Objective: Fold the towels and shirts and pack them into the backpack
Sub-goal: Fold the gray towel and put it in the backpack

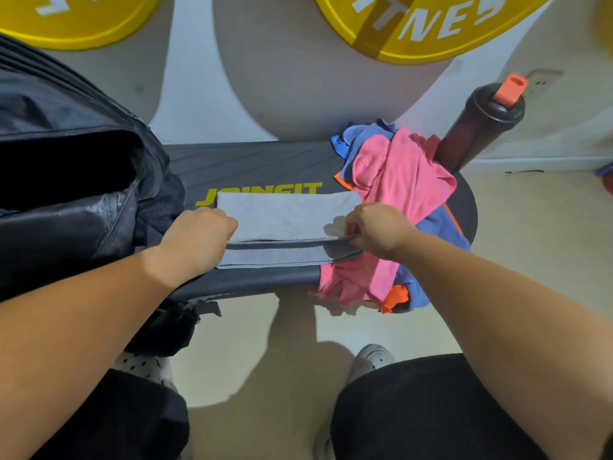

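Observation:
A grey towel [282,217] lies folded in layers on the dark bench [252,161], covering part of its yellow lettering. My left hand [195,235] grips the towel's left end with closed fingers. My right hand [376,229] pinches the upper layer's near edge at the right end. A black backpack [69,167] stands at the left of the bench, its top compartment gaping open. To the right lies a heap of clothes: a pink garment [401,180] on top, with blue [361,137] and orange [396,295] pieces under it.
A dark bottle with an orange-red spout [481,124] stands behind the heap at the bench's right end. Yellow round signs [414,24] hang on the white wall behind. My legs and grey clogs [374,358] are on the beige floor below the bench.

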